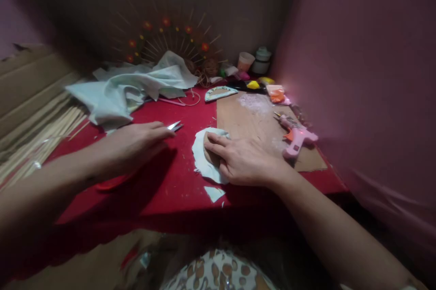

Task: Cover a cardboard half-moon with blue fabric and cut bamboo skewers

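My left hand [134, 144] is closed around scissors [175, 126] whose metal tips stick out toward the right; red handles show below my wrist. My right hand [243, 160] lies flat on a piece of white cloth [200, 158] wrapped over a brown cardboard shape on the red table [160, 190]. A small white cloth scrap [214, 193] lies near the table's front edge, just below the right hand.
A crumpled pale cloth [129, 87] is heaped at the back left. A brown cardboard sheet [252, 122] carries a pink glue gun [296, 137]. A half-round covered piece [220, 93], cups and coloured bits stand at the back. Thin sticks [37, 140] lie at left; a pink wall rises at right.
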Demonstrator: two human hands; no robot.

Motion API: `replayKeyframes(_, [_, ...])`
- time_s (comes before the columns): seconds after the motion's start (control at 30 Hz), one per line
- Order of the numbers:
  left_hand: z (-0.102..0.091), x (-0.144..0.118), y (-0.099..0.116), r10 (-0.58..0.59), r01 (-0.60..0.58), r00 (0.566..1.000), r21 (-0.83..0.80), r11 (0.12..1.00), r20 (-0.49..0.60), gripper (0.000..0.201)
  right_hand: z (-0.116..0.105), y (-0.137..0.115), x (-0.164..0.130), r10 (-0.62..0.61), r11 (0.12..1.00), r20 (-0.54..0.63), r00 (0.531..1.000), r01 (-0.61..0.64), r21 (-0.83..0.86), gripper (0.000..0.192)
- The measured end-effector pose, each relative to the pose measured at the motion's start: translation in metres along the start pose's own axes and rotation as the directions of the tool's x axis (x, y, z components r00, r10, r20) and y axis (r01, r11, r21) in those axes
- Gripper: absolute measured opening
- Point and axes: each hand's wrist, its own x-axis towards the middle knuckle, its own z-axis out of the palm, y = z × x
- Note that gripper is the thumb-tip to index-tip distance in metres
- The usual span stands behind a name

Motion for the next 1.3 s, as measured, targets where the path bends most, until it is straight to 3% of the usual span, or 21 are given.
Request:
replayKeyframes(0.07, [0.011, 0.018, 0.025, 0.201, -0.204, 0.979, -0.120, 0.972, -0.034, 0.025, 0.000, -0.001, -0.001, 0.008, 1.000, -0.016, 1.000, -0.009, -0.019, 0.046])
replayKeyframes(0.1, [0.017, 0.027, 0.036, 0.220, -0.229, 0.973, -0.213, 0.950, -0.065, 0.023, 0.000, -0.001, -0.002, 0.007, 1.000, -0.019, 1.000, -0.007, -0.018, 0.044])
replayKeyframes(0.2, [0.033, 0.052, 0.058, 0.093, -0.138, 0.985, -0.348, 0.927, -0.144, 0.016, -0.001, 0.002, -0.003, 0.006, 1.000, -0.033, 0.999, -0.006, -0.001, 0.038])
replayKeyframes(0.33, [0.043, 0.069, 0.064, -0.096, 0.056, 0.993, -0.461, 0.885, -0.063, 0.013, 0.001, 0.002, -0.006, -0.004, 1.000, -0.074, 0.997, 0.003, -0.014, 0.031])
replayKeyframes(0.57, [0.040, 0.061, 0.070, 0.060, -0.064, 0.998, -0.289, 0.955, -0.023, 0.013, 0.001, 0.008, -0.008, -0.005, 0.998, -0.094, 0.996, 0.011, 0.065, 0.027])
replayKeyframes(0.7, [0.043, 0.058, 0.074, 0.166, -0.157, 0.986, -0.237, 0.959, 0.018, 0.011, -0.008, 0.012, -0.012, 0.052, 0.988, -0.050, 0.997, -0.044, 0.150, 0.018])
replayKeyframes(0.8, [0.046, 0.060, 0.074, 0.243, -0.236, 0.970, -0.167, 0.957, 0.024, 0.010, -0.019, 0.016, -0.021, 0.082, 0.970, -0.058, 0.995, -0.066, 0.234, 0.022])
replayKeyframes(0.87, [0.046, 0.062, 0.074, 0.249, -0.238, 0.967, -0.164, 0.957, 0.049, 0.007, -0.026, 0.021, -0.029, 0.149, 0.962, -0.110, 0.983, -0.119, 0.247, 0.027])
replayKeyframes(1.0, [0.045, 0.067, 0.076, 0.209, -0.192, 0.973, -0.154, 0.969, 0.100, 0.008, -0.034, 0.033, -0.048, 0.308, 0.947, -0.274, 0.911, -0.267, 0.177, 0.027])
replayKeyframes(1.07, [0.044, 0.068, 0.077, 0.193, -0.178, 0.975, -0.139, 0.974, 0.108, 0.008, -0.034, 0.035, -0.057, 0.353, 0.935, -0.277, 0.894, -0.321, 0.153, 0.023])
replayKeyframes(1.13, [0.043, 0.068, 0.078, 0.190, -0.174, 0.974, -0.136, 0.975, 0.119, 0.007, -0.031, 0.034, -0.065, 0.374, 0.926, -0.223, 0.900, -0.350, 0.143, 0.026])
replayKeyframes(1.23, [0.042, 0.068, 0.078, 0.190, -0.174, 0.974, -0.128, 0.976, 0.123, 0.006, -0.020, 0.027, -0.073, 0.314, 0.949, -0.165, 0.935, -0.306, 0.076, 0.046])
replayKeyframes(1.3, [0.041, 0.067, 0.080, 0.184, -0.171, 0.975, -0.109, 0.979, 0.123, 0.006, -0.012, 0.023, -0.074, 0.283, 0.956, -0.182, 0.942, -0.292, -0.025, 0.042])
